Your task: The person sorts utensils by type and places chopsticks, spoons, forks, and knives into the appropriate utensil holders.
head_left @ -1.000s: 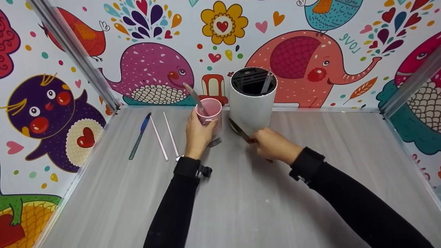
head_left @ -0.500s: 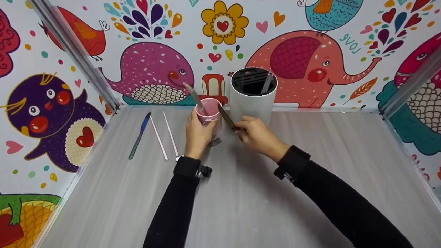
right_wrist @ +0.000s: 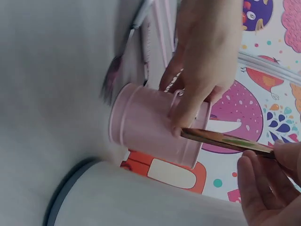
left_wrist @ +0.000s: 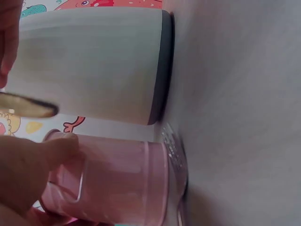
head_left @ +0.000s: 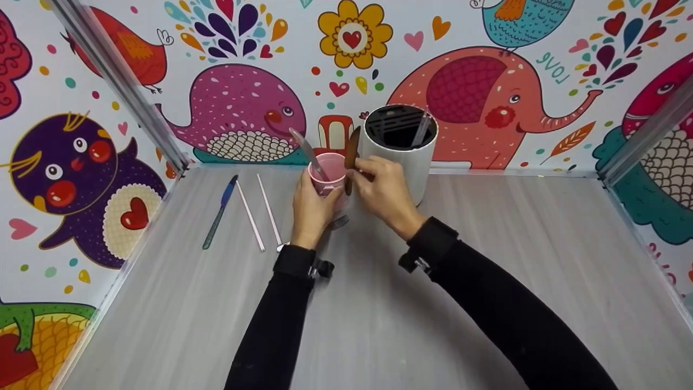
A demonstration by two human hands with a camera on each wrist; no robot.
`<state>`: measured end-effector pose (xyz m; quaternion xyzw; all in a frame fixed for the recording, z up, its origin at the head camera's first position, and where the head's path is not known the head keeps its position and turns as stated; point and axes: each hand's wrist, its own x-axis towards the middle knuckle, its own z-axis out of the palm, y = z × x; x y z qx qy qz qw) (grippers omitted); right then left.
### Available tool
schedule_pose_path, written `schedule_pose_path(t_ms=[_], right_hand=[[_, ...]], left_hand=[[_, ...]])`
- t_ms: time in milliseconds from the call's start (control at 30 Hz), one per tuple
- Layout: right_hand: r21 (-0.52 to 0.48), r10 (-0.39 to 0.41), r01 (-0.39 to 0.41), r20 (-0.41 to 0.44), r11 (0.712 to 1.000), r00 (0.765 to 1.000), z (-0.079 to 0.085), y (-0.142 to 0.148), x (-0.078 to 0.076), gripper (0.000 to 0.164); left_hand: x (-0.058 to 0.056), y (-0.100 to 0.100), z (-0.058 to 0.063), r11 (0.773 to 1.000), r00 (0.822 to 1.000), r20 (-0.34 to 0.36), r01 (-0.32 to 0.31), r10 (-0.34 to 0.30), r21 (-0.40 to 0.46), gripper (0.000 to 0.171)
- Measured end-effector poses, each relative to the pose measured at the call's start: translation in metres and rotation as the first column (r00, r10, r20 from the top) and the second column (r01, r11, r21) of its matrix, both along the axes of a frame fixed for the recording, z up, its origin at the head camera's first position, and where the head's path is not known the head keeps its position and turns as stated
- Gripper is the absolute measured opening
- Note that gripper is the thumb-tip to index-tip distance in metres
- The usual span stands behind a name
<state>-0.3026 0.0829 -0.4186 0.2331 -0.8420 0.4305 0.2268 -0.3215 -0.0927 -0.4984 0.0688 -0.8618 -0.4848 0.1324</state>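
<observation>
My left hand (head_left: 313,214) grips a pink cup (head_left: 334,197) around its side, thumb toward the front. A silver table knife (head_left: 308,154) leans inside the cup, its upper part sticking out over the rim. Between thumb and fingers, my right hand (head_left: 385,189) pinches a brown knife (head_left: 353,147), held nearly upright just right of the cup. In the right wrist view the lower end of this brown knife (right_wrist: 225,140) overlaps the cup's rim, by the left thumb. A metal fork (head_left: 340,222) lies on the table against the cup's base, partly hidden by the left hand.
A tall white cylinder (head_left: 403,173) with a black slotted inside stands right behind the right hand. To the left lie a blue knife (head_left: 221,212) and two thin pink sticks (head_left: 250,216). Printed panels (head_left: 238,108) close off the table's back and sides.
My right hand has moved up and left from in front of the white cylinder to the cup, turning the brown knife from slanted to nearly upright. The left hand has stayed on the cup.
</observation>
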Motion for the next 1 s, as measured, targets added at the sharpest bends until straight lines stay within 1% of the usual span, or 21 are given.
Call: schedule_pose_path(t_ms=[100,267,400,533,633,767,900,1000], right_hand=[[-0.055,-0.023,0.023,-0.007,0.998,1.000,0.002,-0.004,-0.004,0.013],[-0.138,-0.049,0.047,-0.008,0.989,0.999,0.001,-0.009,-0.009,0.017],[-0.186,-0.045,0.050,0.031,0.981,0.999,-0.002,-0.014,-0.014,0.017],[-0.170,-0.046,0.065,0.117,0.983,0.992,-0.009,-0.020,-0.019,0.021],[-0.126,-0.065,0.084,0.150,0.988,0.987,-0.016,-0.024,-0.024,0.021],[-0.078,-0.091,0.106,0.179,0.991,0.980,-0.025,-0.028,-0.030,0.019],[-0.073,-0.106,0.128,0.247,0.989,0.963,-0.034,-0.031,-0.034,0.021],[-0.074,-0.101,0.125,0.264,0.989,0.959,-0.039,-0.034,-0.036,0.024]], left_hand=[[0.000,0.001,0.000,1.000,1.000,0.002,-0.001,0.001,-0.007,0.089],[0.000,0.002,-0.001,1.000,1.000,0.000,0.001,-0.001,-0.017,0.087],[-0.001,0.002,0.000,1.000,1.000,-0.008,0.003,-0.003,-0.014,0.085],[-0.002,0.001,-0.001,1.000,1.000,-0.018,0.001,-0.001,-0.007,0.086],[-0.001,0.001,0.000,1.000,1.000,-0.017,0.001,-0.001,-0.001,0.088],[0.001,0.000,0.000,1.000,1.000,0.008,-0.002,0.002,0.007,0.090],[0.000,-0.001,0.001,1.000,1.000,0.020,0.000,0.001,-0.003,0.090],[-0.001,-0.001,0.001,1.000,1.000,0.005,0.002,-0.002,-0.020,0.088]])
